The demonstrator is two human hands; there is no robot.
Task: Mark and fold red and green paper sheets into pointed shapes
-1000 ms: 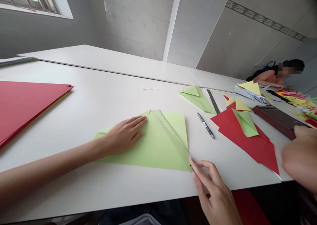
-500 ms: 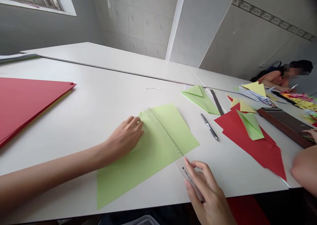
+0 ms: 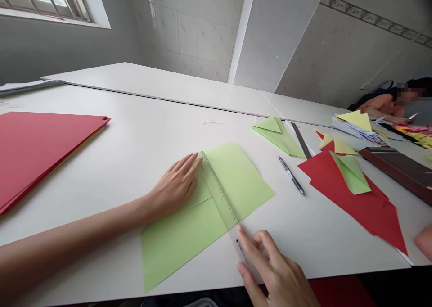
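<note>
A light green sheet of paper (image 3: 189, 248) lies at an angle before me, with a smaller green piece (image 3: 202, 196) on its left part. Across the sheet runs a clear plastic ruler (image 3: 221, 194), its near end sticking out past the paper's edge. My left hand (image 3: 177, 183) lies flat, fingers stretched out, with the fingertips on the ruler's far end. At the near end, my right hand (image 3: 273, 271) grips the ruler, index finger along its edge and thumb at the other side. A pen (image 3: 292, 176) rests on the table to the right of the sheet.
Large red sheets (image 3: 43, 149) lie at left. Folded green paper (image 3: 278, 138), a dark metal ruler (image 3: 301, 140), red paper (image 3: 357, 203) with a green envelope (image 3: 353, 172) and a brown case (image 3: 398, 169) are at right. Another person (image 3: 388, 102) sits at the far right.
My left hand has gone from curled at the sheet's edge to flat on the ruler's far end. The ruler's near end has swung left with my right hand.
</note>
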